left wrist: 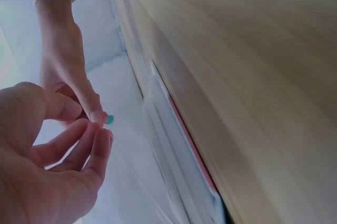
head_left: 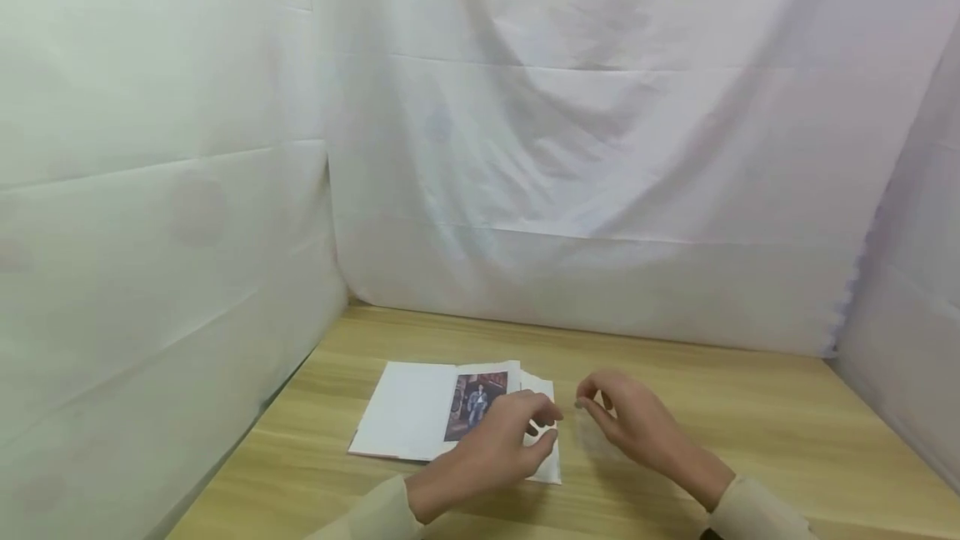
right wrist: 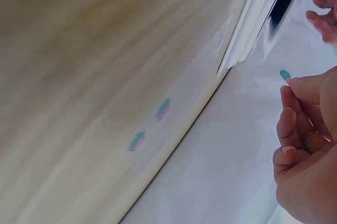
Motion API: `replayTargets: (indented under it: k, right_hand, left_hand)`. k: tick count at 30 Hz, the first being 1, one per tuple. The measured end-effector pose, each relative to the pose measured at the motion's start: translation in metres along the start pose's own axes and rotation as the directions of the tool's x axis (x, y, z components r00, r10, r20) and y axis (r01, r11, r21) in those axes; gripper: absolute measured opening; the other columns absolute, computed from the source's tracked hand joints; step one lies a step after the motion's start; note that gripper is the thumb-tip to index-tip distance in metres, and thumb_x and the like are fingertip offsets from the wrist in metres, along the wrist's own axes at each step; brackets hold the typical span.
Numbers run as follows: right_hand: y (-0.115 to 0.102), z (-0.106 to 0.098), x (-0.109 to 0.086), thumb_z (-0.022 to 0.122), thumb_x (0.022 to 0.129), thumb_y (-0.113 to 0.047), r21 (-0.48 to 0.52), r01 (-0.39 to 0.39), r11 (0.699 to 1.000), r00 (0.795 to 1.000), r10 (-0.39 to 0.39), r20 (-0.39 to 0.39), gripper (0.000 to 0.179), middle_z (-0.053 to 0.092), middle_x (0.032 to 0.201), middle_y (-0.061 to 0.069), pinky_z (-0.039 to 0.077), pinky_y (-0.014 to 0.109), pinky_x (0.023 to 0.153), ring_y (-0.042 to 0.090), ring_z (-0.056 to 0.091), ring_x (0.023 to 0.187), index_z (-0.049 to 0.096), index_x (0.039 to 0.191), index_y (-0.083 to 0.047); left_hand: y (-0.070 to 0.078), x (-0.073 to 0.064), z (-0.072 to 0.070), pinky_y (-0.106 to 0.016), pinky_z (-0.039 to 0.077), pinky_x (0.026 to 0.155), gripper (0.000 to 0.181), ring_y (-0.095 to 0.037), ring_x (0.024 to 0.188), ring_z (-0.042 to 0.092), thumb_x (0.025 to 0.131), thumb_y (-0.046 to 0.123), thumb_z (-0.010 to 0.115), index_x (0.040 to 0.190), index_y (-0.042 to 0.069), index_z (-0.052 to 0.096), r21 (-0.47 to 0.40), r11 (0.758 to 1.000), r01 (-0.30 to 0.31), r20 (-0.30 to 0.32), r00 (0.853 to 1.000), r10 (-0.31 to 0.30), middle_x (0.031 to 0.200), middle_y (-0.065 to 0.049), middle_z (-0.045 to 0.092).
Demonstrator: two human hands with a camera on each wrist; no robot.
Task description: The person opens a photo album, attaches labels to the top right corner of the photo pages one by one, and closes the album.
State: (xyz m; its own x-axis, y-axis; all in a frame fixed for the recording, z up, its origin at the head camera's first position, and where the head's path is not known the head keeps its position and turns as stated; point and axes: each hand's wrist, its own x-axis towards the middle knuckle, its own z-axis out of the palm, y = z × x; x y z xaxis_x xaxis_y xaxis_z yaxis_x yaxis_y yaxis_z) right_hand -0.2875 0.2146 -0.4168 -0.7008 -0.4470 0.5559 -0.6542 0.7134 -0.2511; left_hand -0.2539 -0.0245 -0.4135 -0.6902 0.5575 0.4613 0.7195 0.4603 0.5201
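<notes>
Left hand (head_left: 507,440) curves loosely; right hand (head_left: 633,422) pinches a teal piece (right wrist: 285,74).

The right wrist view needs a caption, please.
Right hand pinching a small teal piece, left hand partly in frame.

teal-pink piece (right wrist: 285,74): too small to identify | photo (head_left: 472,407): partly behind left hand (head_left: 510,438) | marks (right wrist: 164,109): blurred

Two hands, one left hand (head_left: 504,438) and one right hand (head_left: 630,419), one open book (head_left: 408,411) showing one printed picture (head_left: 477,405), and one wooden table (head_left: 712,423). One small teal-and-pink piece (right wrist: 286,75); two blurred patches (right wrist: 163,109), as far as can be told.
</notes>
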Motion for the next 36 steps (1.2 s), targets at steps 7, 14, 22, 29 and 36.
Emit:
replayTargets:
  k: [7, 14, 22, 29, 36]
  right_hand:
    - [0.003, 0.002, 0.012, 0.075, 0.090, -0.009, 0.032, -0.014, 0.999, 1.000, 0.014, 0.003, 0.014, 0.067, 0.089, -0.012, 0.052, 0.022, 0.066, -0.001, 0.055, 0.076, 0.069, 0.095, -0.020]
    - [0.001, 0.005, 0.028, 0.071, 0.094, -0.013, 0.063, -0.054, 0.997, 0.997, 0.050, 0.053, 0.009, 0.068, 0.090, -0.009, 0.051, 0.023, 0.066, 0.002, 0.055, 0.075, 0.069, 0.097, -0.021]
    - [-0.004, 0.012, 0.048, 0.068, 0.096, -0.017, 0.077, -0.091, 0.993, 0.990, 0.082, 0.116, 0.012, 0.069, 0.088, -0.012, 0.047, 0.020, 0.062, 0.004, 0.053, 0.071, 0.070, 0.095, -0.028]
    - [-0.007, 0.021, 0.061, 0.068, 0.097, -0.019, 0.121, -0.144, 0.982, 0.971, 0.117, 0.209, 0.007, 0.071, 0.090, -0.008, 0.048, 0.021, 0.059, 0.009, 0.056, 0.069, 0.074, 0.100, -0.020]
    - [-0.004, 0.035, 0.071, 0.070, 0.095, -0.015, 0.119, -0.193, 0.974, 0.957, 0.160, 0.243, 0.008, 0.073, 0.088, -0.005, 0.047, 0.021, 0.055, 0.009, 0.056, 0.069, 0.076, 0.099, -0.014]
  left_hand:
    - [-0.008, -0.010, -0.007, -0.015, 0.054, 0.078, 0.012, -0.011, 0.096, 0.066, 0.095, 0.012, 0.064, 0.105, 0.018, 0.068, 0.001, 0.999, 0.042, -0.028, 0.999, -0.042, 0.107, 0.004, 0.071]
    - [-0.014, -0.017, -0.007, -0.024, 0.051, 0.091, 0.015, -0.009, 0.109, 0.057, 0.092, 0.017, 0.067, 0.107, 0.019, 0.069, 0.176, 0.983, 0.050, -0.055, 0.998, -0.041, 0.113, 0.007, 0.065]
    - [-0.016, -0.020, -0.007, -0.030, 0.050, 0.097, 0.019, -0.012, 0.117, 0.054, 0.092, 0.025, 0.068, 0.110, 0.020, 0.070, 0.248, 0.966, 0.075, 0.117, 0.987, -0.106, 0.118, 0.006, 0.064]
    - [-0.014, -0.023, -0.010, -0.027, 0.049, 0.098, 0.022, -0.009, 0.115, 0.054, 0.090, 0.027, 0.072, 0.111, 0.021, 0.068, 0.280, 0.960, 0.016, 0.194, 0.978, -0.073, 0.116, 0.009, 0.065]
    - [-0.012, -0.025, -0.011, -0.027, 0.049, 0.096, 0.032, -0.009, 0.110, 0.054, 0.089, 0.029, 0.073, 0.118, 0.022, 0.062, 0.341, 0.937, -0.071, 0.252, 0.968, -0.018, 0.120, 0.008, 0.061]
